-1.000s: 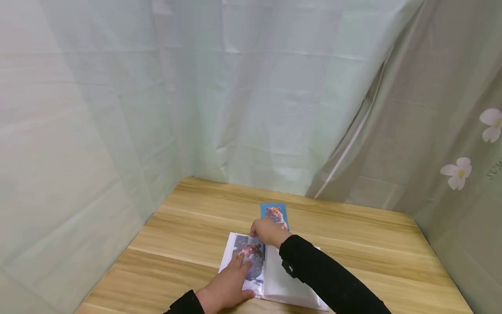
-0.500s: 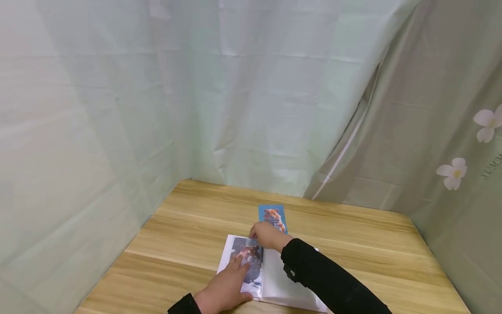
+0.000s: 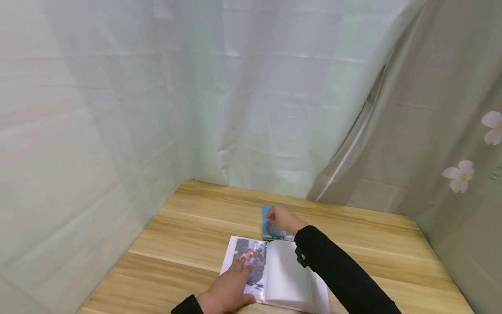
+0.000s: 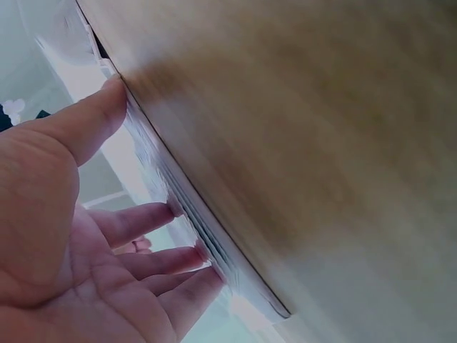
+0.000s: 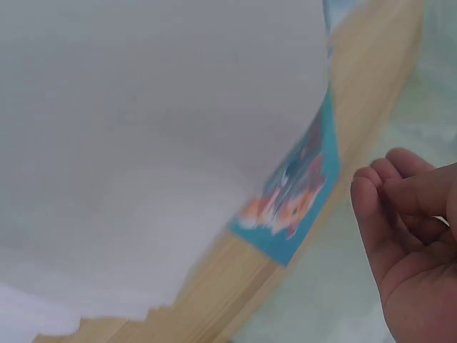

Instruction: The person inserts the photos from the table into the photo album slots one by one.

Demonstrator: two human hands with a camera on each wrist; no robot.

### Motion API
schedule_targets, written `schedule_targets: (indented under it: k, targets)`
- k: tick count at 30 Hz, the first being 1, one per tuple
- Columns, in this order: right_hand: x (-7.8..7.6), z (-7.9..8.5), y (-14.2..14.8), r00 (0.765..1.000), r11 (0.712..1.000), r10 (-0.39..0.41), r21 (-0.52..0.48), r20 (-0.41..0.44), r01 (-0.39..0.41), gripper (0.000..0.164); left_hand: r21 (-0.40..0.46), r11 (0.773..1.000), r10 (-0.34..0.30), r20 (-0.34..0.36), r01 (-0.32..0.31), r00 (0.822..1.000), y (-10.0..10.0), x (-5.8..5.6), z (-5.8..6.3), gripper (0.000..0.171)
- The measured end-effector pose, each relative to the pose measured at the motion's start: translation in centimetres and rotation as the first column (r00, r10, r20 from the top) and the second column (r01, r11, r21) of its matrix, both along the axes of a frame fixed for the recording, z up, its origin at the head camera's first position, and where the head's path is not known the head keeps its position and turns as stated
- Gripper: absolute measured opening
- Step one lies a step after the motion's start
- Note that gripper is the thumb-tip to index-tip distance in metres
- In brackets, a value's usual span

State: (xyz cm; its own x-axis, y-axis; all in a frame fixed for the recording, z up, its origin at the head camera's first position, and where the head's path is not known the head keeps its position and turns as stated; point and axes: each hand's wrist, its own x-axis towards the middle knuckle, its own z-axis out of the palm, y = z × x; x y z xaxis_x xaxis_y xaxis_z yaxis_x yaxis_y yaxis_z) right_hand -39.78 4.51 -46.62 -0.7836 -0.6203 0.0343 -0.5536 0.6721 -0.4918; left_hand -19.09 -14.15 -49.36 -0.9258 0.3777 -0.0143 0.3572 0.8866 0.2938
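An open photo album (image 3: 288, 274) lies on the wooden table, its left page carrying a bear photo (image 3: 256, 261) in a clear sleeve and its right page plain white. My left hand (image 3: 231, 285) rests on the left page, fingers spread; in the left wrist view its fingertips touch the pages and the thumb (image 4: 107, 111) lies at the album's edge. Beyond the album lies a blue card (image 3: 268, 231) with an orange hamster-like animal. Over its upper part hovers my right hand (image 3: 286, 219). Its fingers (image 5: 371, 200) are loosely curled, with nothing seen between them.
Around the album and card spreads the wooden table top (image 3: 184, 244). Pale curtains (image 3: 266, 109) hang along the table's back and left side, and a flowered curtain (image 3: 431, 131) on the right. In the right wrist view a white page (image 5: 143, 143) covers much of the frame.
My right hand has left the top of the album's left page and moved up and right over the blue card, hiding its upper part. My left hand stays on the page.
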Motion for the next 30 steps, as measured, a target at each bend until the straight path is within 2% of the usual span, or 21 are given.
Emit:
schedule_targets:
  k: [7,9,12,16,24,30]
  targets:
    - [-2.2,-1.5,1.7,0.986,0.986,-0.168,-0.009,-0.022,0.167,0.023,-0.015,1.000,0.003,0.046,-0.003,0.999,0.2,0.1,-0.4,0.079]
    - [-2.6,-1.9,2.0,0.978,0.978,-0.209,0.001,-0.004,0.209,0.013,-0.011,1.000,0.009,0.057,-0.008,0.998,0.2,0.0,-0.5,0.080]
    - [-3.1,-2.2,2.4,0.961,0.961,-0.275,0.010,0.003,0.275,0.006,0.007,1.000,0.013,0.070,-0.014,0.997,0.4,-0.2,-0.7,0.080]
    - [-3.4,-2.8,2.9,0.943,0.943,-0.332,0.028,-0.009,0.333,0.017,0.013,1.000,0.018,0.077,-0.019,0.997,0.7,-0.4,-0.9,0.079]
    - [-4.5,-4.2,3.9,0.916,0.916,-0.400,0.047,0.017,0.399,0.024,-0.017,1.000,-0.004,0.026,0.005,1.000,1.7,-0.8,-1.1,0.072]
    - [-4.7,-4.4,3.5,0.912,0.917,-0.399,0.032,0.095,0.398,0.051,-0.061,0.998,-0.009,-0.028,0.008,1.000,2.0,-0.8,-1.4,0.069]
